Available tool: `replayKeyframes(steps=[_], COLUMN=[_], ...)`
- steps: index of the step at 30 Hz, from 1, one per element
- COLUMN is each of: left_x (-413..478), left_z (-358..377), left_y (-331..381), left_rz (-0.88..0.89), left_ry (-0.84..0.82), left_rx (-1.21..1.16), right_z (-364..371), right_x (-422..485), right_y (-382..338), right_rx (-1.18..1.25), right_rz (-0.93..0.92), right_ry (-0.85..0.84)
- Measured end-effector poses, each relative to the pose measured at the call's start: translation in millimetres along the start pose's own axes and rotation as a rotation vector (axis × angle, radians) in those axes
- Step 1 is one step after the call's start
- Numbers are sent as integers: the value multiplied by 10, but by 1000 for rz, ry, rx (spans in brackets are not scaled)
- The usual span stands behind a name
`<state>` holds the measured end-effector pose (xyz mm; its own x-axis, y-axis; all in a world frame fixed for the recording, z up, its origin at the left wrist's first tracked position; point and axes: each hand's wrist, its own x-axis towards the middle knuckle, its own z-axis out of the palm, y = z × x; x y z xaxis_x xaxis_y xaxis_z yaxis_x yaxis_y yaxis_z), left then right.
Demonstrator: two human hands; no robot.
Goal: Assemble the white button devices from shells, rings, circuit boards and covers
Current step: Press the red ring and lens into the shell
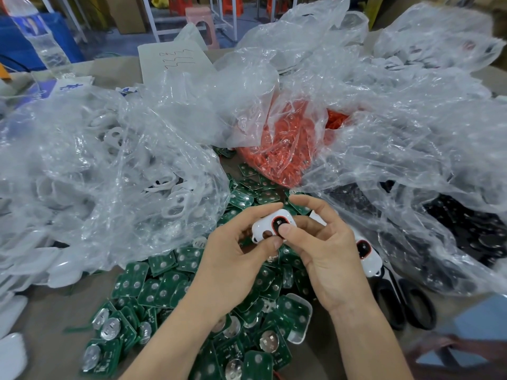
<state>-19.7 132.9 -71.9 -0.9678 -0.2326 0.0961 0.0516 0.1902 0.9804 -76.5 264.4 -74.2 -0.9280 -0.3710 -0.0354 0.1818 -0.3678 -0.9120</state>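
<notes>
White plastic sits at the middle of the head view: a white shell [264,226], its round opening edged in orange, is held above the table by both hands. The left hand [236,259] pinches its near-left end between thumb and curled fingers. The right hand [326,250] grips the right end, thumb laid on the opening. Green circuit boards [170,292] lie heaped beneath and near the wrists. A clear bag of white parts [96,174] crowds in from the left, a bag of orange rings [285,149] lies beyond the hands, and a bag of black parts [452,242] spreads on the right. Just right of the right hand lies a second white device [369,259] beside black-handled scissors [406,305].
</notes>
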Motion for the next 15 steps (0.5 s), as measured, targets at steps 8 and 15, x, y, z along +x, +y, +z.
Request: replayKeyframes(steps=[8, 15], left_x=[8, 15], left_z=[-24, -42], left_y=[36, 13], left_rz=[-19, -150], left_ry=[10, -29], left_rx=[-83, -380], right_z=[-14, -16], right_x=[-6, 3], right_y=[-1, -12], right_rx=[117, 64], right_rz=[20, 37], right_ry=[-65, -95])
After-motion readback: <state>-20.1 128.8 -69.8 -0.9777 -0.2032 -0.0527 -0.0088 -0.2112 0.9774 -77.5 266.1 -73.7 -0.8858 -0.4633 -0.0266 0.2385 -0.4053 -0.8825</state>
